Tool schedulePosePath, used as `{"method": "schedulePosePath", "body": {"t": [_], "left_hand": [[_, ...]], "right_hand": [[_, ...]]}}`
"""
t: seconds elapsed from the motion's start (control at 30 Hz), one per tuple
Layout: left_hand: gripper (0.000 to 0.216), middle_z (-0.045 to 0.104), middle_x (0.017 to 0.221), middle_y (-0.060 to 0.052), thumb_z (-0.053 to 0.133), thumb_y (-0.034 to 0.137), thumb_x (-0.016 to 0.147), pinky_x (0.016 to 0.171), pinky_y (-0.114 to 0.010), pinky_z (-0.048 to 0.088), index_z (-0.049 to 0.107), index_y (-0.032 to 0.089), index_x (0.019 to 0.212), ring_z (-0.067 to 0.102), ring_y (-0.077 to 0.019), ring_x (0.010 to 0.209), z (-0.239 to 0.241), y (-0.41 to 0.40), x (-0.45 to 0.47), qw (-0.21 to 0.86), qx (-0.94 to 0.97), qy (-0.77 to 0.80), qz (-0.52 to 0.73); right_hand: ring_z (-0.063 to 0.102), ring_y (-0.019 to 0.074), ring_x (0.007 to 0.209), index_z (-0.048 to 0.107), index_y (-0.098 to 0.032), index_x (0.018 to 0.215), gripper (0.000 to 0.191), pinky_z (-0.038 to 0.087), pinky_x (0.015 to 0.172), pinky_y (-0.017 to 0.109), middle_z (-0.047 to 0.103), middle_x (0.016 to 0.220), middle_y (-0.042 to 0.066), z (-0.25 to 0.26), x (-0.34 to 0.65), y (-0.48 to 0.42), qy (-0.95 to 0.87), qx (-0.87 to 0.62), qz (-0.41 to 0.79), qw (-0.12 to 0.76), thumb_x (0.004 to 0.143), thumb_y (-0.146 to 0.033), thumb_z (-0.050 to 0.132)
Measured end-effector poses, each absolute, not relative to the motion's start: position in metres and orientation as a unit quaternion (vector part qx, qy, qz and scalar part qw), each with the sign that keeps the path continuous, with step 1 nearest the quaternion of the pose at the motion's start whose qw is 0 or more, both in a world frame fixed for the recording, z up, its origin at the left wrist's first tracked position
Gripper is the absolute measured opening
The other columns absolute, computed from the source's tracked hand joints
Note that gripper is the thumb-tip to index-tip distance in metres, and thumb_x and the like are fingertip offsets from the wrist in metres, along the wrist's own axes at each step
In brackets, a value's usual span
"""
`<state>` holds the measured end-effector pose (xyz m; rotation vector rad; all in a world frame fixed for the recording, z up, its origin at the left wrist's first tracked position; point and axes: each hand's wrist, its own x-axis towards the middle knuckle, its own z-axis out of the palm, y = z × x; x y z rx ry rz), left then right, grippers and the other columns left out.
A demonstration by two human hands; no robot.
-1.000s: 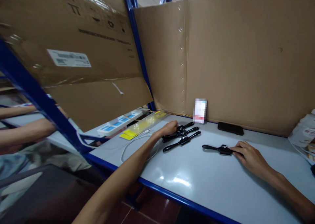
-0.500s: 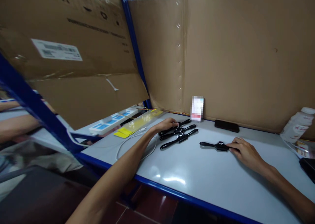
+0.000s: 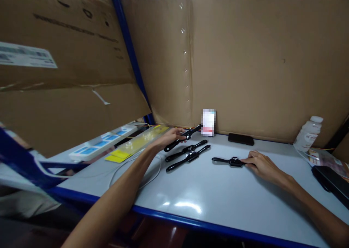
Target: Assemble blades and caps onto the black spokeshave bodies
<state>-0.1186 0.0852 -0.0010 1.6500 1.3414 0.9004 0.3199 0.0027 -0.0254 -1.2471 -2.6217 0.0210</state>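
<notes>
My left hand point(image 3: 173, 136) grips a black spokeshave point(image 3: 194, 131) near its middle, fingers closed, and holds it slightly tilted toward the back of the table. Just in front of it, two more black spokeshaves, a rear one point(image 3: 174, 155) and a front one point(image 3: 176, 165), lie side by side at a slant on the white tabletop. To the right, my right hand point(image 3: 263, 165) pinches the right handle of another spokeshave point(image 3: 222, 160). That tool lies roughly crosswise, its left handle pointing at the pair. My fingers cover the end of its right handle.
A lit phone point(image 3: 208, 126) leans against the cardboard wall point(image 3: 245, 59), beside a flat black object point(image 3: 241, 139). On the right stand a plastic bottle point(image 3: 308, 135) and a black case point(image 3: 331, 184). Leftward are yellow packaging point(image 3: 136, 144), a white cable point(image 3: 159, 168) and a power strip point(image 3: 100, 144).
My left hand has raised its spokeshave from beside the other two, leaving a wider gap. My right hand keeps hold of its spokeshave. The view has swung to the right.
</notes>
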Motion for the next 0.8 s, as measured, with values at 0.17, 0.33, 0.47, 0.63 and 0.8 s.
{"method": "schedulePosePath", "body": {"t": [0.17, 0.33, 0.47, 0.63, 0.8], "left_hand": [[0.041, 0.067, 0.078, -0.001, 0.077, 0.039, 0.065, 0.062, -0.026, 0.045, 0.058, 0.017, 0.095, 0.062, -0.0163, 0.068, 0.000, 0.068, -0.075, 0.492, 0.615, 0.474, 0.395], [0.037, 0.069, 0.083, -0.004, 0.077, 0.037, 0.073, 0.059, -0.024, 0.047, 0.054, 0.018, 0.094, 0.063, -0.0131, 0.065, -0.009, 0.040, -0.023, 0.573, 0.588, 0.415, 0.392], [0.038, 0.072, 0.086, -0.008, 0.080, 0.034, 0.074, 0.063, -0.025, 0.050, 0.053, 0.018, 0.095, 0.070, -0.0165, 0.072, -0.019, 0.020, 0.002, 0.644, 0.563, 0.365, 0.369], [0.044, 0.072, 0.096, -0.008, 0.086, 0.029, 0.075, 0.069, -0.025, 0.053, 0.051, 0.019, 0.101, 0.076, -0.0217, 0.088, -0.033, 0.006, 0.016, 0.707, 0.536, 0.326, 0.325], [0.041, 0.070, 0.112, -0.008, 0.080, 0.026, 0.081, 0.096, -0.039, 0.052, 0.051, 0.022, 0.108, 0.069, -0.0221, 0.107, -0.030, -0.003, 0.021, 0.713, 0.599, 0.242, 0.272]], "right_hand": [[0.058, 0.0244, 0.091, 0.077, -0.026, 0.117, 0.037, 0.049, 0.078, 0.037, 0.063, 0.092, 0.009, -0.036, 0.295, -0.005, -0.881, -0.431, 0.034, 0.192, 0.097, -0.012, 0.049], [0.063, 0.0222, 0.106, 0.070, -0.026, 0.130, 0.040, 0.051, 0.095, 0.042, 0.067, 0.119, 0.009, -0.035, 0.268, -0.019, -0.820, -0.399, 0.148, 0.382, 0.097, -0.016, 0.050], [0.064, 0.0231, 0.099, 0.076, -0.022, 0.107, 0.026, 0.051, 0.090, 0.042, 0.072, 0.104, 0.009, -0.031, 0.260, -0.028, -0.820, -0.395, 0.152, 0.386, 0.100, -0.021, 0.050], [0.058, 0.0192, 0.075, 0.070, -0.020, 0.079, 0.037, 0.045, 0.074, 0.035, 0.064, 0.074, 0.003, -0.035, 0.251, -0.033, -0.815, -0.412, 0.224, 0.340, 0.104, -0.035, 0.046], [0.058, 0.0181, 0.073, 0.060, -0.020, 0.078, 0.030, 0.041, 0.070, 0.033, 0.064, 0.077, 0.002, -0.044, 0.251, -0.026, -0.742, -0.438, 0.358, 0.359, 0.096, -0.044, 0.058]]}}
